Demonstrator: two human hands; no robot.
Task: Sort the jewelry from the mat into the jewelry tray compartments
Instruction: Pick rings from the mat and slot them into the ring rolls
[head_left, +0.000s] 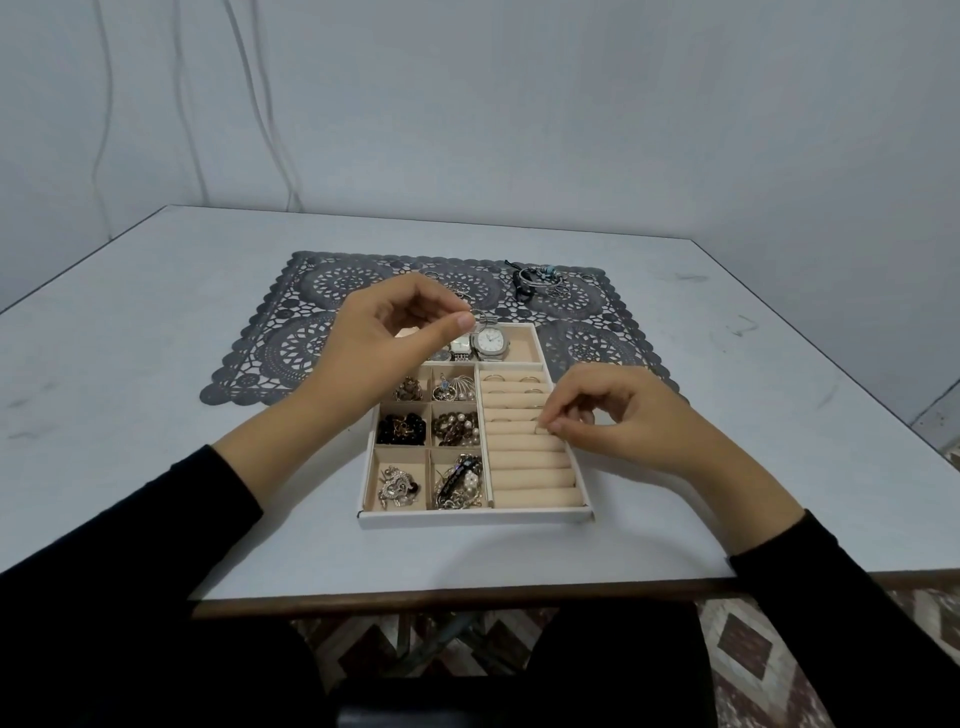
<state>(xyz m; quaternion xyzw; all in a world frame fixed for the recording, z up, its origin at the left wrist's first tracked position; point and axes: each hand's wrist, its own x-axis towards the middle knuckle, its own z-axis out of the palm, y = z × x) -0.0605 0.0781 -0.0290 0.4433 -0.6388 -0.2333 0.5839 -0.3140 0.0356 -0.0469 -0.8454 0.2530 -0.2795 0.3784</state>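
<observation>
We are putting rings away. Our right hand (613, 415) pinches a ring (541, 429) into the tray's (475, 518) ring rolls (530, 457). Our left hand (384, 343) pinches another small ring (477, 313) above the watches (478, 345). Next, that one goes to the rolls beside our right pinch.

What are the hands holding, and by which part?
Left hand pinches a small ring at its rim. Right hand pinches something tiny over the ring rolls; unclear what.
</observation>
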